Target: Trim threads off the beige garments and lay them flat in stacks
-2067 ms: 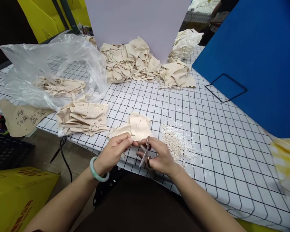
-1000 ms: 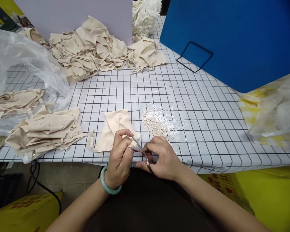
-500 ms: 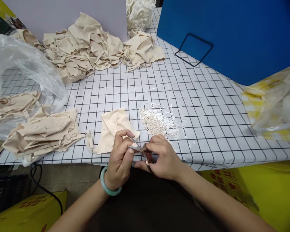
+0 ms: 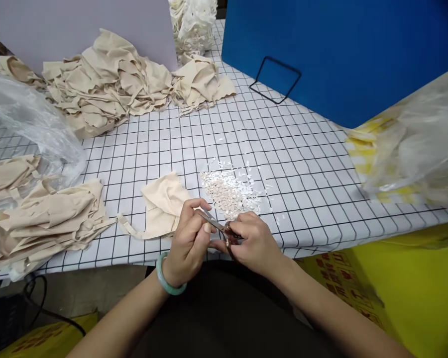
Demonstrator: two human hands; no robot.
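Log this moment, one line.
left hand: pinched at blades, contents unclear | right hand: holding scissors | beige cloth: partly behind left hand | clippings: scattered on checked tablecloth

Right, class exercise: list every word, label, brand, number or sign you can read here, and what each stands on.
None can be read for certain.
Red characters on the right yellow container: tilted and blurred, not legible.
Red marks on the left yellow container: too small and blurred.
No other text shows.
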